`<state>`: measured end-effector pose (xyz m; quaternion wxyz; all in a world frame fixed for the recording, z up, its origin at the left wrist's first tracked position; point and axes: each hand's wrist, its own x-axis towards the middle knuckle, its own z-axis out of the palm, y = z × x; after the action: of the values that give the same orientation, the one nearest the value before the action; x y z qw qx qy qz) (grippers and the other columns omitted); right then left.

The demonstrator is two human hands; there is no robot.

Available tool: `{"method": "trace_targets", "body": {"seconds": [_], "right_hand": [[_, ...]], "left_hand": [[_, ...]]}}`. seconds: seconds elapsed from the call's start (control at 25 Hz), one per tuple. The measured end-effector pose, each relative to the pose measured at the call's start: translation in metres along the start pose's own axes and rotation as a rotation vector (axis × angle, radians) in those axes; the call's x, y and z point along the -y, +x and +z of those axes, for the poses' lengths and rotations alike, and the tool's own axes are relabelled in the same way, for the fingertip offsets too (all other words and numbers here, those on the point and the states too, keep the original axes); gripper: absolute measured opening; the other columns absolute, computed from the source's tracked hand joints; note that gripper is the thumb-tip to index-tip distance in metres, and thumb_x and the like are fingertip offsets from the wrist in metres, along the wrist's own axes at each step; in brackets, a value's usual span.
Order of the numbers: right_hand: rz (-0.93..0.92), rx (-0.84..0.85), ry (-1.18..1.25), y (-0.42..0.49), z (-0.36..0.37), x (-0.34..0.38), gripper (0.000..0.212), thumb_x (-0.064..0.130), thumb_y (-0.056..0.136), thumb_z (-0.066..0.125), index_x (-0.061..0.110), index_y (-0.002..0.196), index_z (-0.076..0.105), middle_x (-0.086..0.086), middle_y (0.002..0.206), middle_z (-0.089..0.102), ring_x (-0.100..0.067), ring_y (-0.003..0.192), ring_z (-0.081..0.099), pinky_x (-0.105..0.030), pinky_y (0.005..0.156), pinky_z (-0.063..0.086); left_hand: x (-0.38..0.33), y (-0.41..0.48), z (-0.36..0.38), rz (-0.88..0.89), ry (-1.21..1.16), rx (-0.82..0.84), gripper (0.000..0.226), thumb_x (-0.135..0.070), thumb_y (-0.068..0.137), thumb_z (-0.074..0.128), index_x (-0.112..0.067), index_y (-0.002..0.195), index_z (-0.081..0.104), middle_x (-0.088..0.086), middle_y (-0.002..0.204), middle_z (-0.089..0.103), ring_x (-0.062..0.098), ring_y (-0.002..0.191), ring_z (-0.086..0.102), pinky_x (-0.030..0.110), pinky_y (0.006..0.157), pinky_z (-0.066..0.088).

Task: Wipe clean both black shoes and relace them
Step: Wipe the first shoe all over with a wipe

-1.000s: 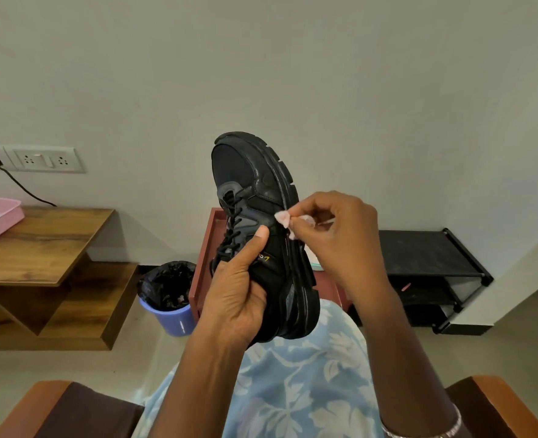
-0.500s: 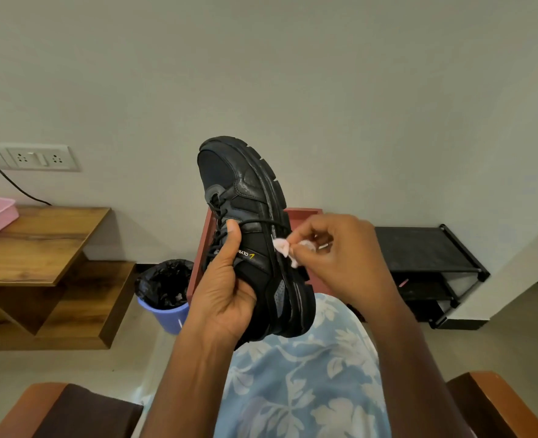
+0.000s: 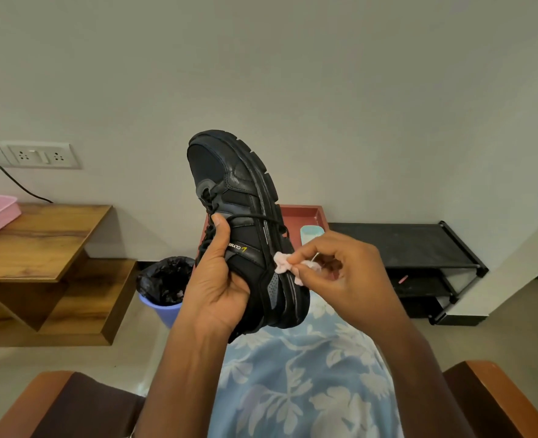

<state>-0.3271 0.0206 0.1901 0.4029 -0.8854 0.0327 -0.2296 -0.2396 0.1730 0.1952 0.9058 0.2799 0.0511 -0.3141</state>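
Observation:
One black shoe [image 3: 239,197] is held up in front of me, toe pointing up, sole edge to the right. My left hand [image 3: 218,279] grips it around the heel and laces, thumb on the tongue. A black lace crosses the shoe's side above the yellow logo. My right hand [image 3: 340,276] pinches a small crumpled pink wipe [image 3: 283,263] and presses it against the sole edge near the heel. The second shoe is not in view.
A red tray [image 3: 302,216] with a pale green container [image 3: 312,233] sits behind the shoe. A blue bin [image 3: 163,289] with a black liner stands on the floor. Wooden shelf [image 3: 40,241] at left, black rack [image 3: 413,248] at right, chair armrests below.
The wipe and my right hand have slid down the sole edge from mid-shoe toward the heel. The shoe has shifted slightly lower and leftward in my left hand.

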Motion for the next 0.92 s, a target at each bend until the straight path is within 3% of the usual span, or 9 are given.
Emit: {"method": "trace_targets", "body": {"seconds": [0.12, 0.2, 0.32, 0.48, 0.6, 0.64, 0.72, 0.84, 0.92], "right_hand": [[-0.033, -0.081, -0.007, 0.016, 0.001, 0.006, 0.010, 0.017, 0.083, 0.080, 0.026, 0.087, 0.079, 0.013, 0.082, 0.067, -0.010, 0.074, 0.064, -0.023, 0.064, 0.053], [-0.062, -0.190, 0.013, 0.033, 0.005, 0.013, 0.009, 0.017, 0.085, 0.077, 0.025, 0.088, 0.077, 0.012, 0.085, 0.069, -0.010, 0.079, 0.066, -0.032, 0.069, 0.057], [-0.105, -0.242, -0.007, 0.045, 0.010, 0.018, 0.009, 0.019, 0.088, 0.074, 0.027, 0.092, 0.076, 0.013, 0.089, 0.067, -0.008, 0.084, 0.066, -0.028, 0.071, 0.056], [-0.094, -0.060, -0.011, 0.014, 0.003, 0.011, 0.012, 0.016, 0.085, 0.078, 0.025, 0.093, 0.078, 0.013, 0.086, 0.067, -0.009, 0.077, 0.062, -0.013, 0.064, 0.045], [-0.017, 0.079, -0.051, -0.006, -0.005, 0.005, 0.011, 0.017, 0.083, 0.080, 0.026, 0.090, 0.079, 0.014, 0.085, 0.068, -0.009, 0.078, 0.061, -0.011, 0.063, 0.043], [-0.006, 0.079, -0.068, -0.006, -0.005, 0.003, 0.011, 0.017, 0.083, 0.080, 0.026, 0.089, 0.079, 0.014, 0.085, 0.068, -0.007, 0.079, 0.061, -0.012, 0.064, 0.043], [-0.028, 0.011, -0.077, 0.002, 0.000, 0.007, 0.012, 0.015, 0.084, 0.078, 0.026, 0.088, 0.078, 0.013, 0.084, 0.067, -0.006, 0.079, 0.062, -0.013, 0.064, 0.044], [-0.091, -0.176, -0.055, 0.017, 0.015, 0.017, 0.012, 0.014, 0.087, 0.073, 0.025, 0.090, 0.077, 0.014, 0.087, 0.069, -0.007, 0.085, 0.066, -0.021, 0.071, 0.053], [-0.112, -0.243, -0.066, 0.016, 0.020, 0.020, 0.011, 0.015, 0.089, 0.072, 0.024, 0.094, 0.076, 0.014, 0.090, 0.069, -0.006, 0.088, 0.066, -0.024, 0.074, 0.055]], "left_hand": [[0.005, -0.004, 0.009, -0.027, -0.012, 0.047, 0.063, -0.051, 0.096, 0.049, 0.003, 0.082, 0.079, 0.027, 0.093, 0.073, 0.036, 0.079, 0.074, 0.047, 0.065, 0.061], [0.008, -0.006, 0.014, -0.050, -0.029, 0.090, 0.064, -0.050, 0.097, 0.048, 0.002, 0.077, 0.079, 0.025, 0.092, 0.074, 0.034, 0.078, 0.075, 0.047, 0.059, 0.061], [0.006, -0.003, 0.009, -0.047, -0.060, 0.095, 0.060, -0.050, 0.096, 0.049, 0.001, 0.085, 0.079, 0.023, 0.098, 0.074, 0.033, 0.084, 0.075, 0.049, 0.064, 0.062], [-0.002, 0.001, -0.001, -0.013, -0.023, 0.015, 0.055, -0.051, 0.093, 0.053, -0.002, 0.111, 0.071, 0.022, 0.116, 0.070, 0.035, 0.106, 0.069, 0.054, 0.095, 0.051], [-0.003, 0.005, -0.005, 0.014, -0.045, -0.016, 0.054, -0.051, 0.092, 0.055, -0.002, 0.099, 0.077, 0.021, 0.113, 0.071, 0.036, 0.106, 0.068, 0.055, 0.095, 0.051], [-0.002, 0.006, -0.004, 0.012, -0.059, -0.021, 0.054, -0.051, 0.092, 0.055, -0.003, 0.105, 0.075, 0.021, 0.116, 0.070, 0.037, 0.108, 0.068, 0.055, 0.098, 0.050], [0.001, 0.005, -0.002, -0.016, -0.084, -0.021, 0.056, -0.052, 0.092, 0.055, -0.002, 0.113, 0.072, 0.022, 0.119, 0.069, 0.038, 0.112, 0.066, 0.055, 0.100, 0.047], [0.005, 0.002, 0.002, -0.066, -0.090, 0.003, 0.062, -0.055, 0.093, 0.052, 0.001, 0.091, 0.078, 0.022, 0.111, 0.072, 0.033, 0.097, 0.072, 0.052, 0.086, 0.054], [0.004, 0.000, 0.003, -0.083, -0.102, 0.040, 0.065, -0.057, 0.092, 0.051, 0.003, 0.096, 0.076, 0.023, 0.114, 0.070, 0.035, 0.098, 0.071, 0.052, 0.082, 0.059]]}}
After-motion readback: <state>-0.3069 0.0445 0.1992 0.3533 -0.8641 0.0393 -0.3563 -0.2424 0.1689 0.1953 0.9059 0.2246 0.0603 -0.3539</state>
